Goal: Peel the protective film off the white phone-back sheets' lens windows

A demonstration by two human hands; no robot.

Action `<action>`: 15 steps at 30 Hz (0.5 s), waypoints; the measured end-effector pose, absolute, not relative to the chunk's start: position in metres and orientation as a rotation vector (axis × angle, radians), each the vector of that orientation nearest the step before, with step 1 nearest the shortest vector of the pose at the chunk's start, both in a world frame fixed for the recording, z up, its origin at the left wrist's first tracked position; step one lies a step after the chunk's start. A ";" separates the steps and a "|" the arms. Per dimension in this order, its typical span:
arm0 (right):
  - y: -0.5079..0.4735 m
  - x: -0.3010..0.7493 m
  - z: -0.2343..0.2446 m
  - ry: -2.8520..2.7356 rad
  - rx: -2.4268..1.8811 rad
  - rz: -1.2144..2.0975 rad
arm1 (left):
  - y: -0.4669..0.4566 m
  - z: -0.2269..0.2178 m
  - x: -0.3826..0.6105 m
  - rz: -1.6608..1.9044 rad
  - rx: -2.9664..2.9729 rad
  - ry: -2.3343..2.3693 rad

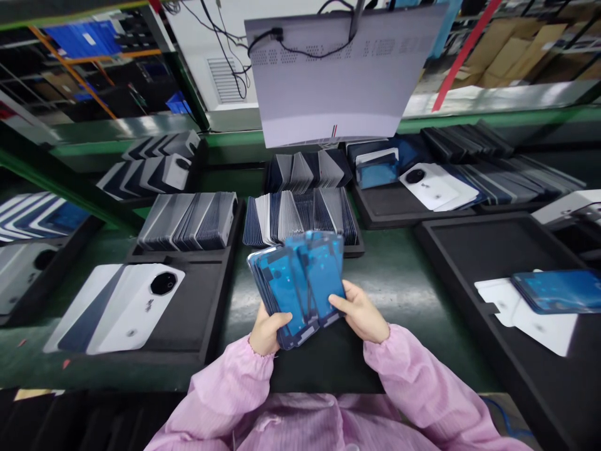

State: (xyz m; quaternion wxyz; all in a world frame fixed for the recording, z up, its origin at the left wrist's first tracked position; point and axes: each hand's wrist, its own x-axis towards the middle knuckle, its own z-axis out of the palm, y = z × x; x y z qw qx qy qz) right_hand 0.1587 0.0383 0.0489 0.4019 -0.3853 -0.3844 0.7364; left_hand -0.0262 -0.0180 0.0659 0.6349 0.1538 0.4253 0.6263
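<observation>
Here, the left hand [267,330] has its thumb and fingers clamped on a stack of blue-faced phone covers [282,288], and the right hand [362,313] pinches more blue covers [325,275] fanned against them. Both bunches are above the green table [399,269], in front of a packed row of covers [300,216], with white covers [129,307] lying in a tray [192,313] to the left

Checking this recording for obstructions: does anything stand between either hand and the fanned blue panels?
Nothing visible does: the left hand and right hand both grip the blue panels directly, thumbs against the blue faces.
</observation>
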 end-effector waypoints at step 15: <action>0.042 0.169 0.050 -1.055 -0.953 1.843 | -0.019 0.062 -0.031 1.410 0.293 1.007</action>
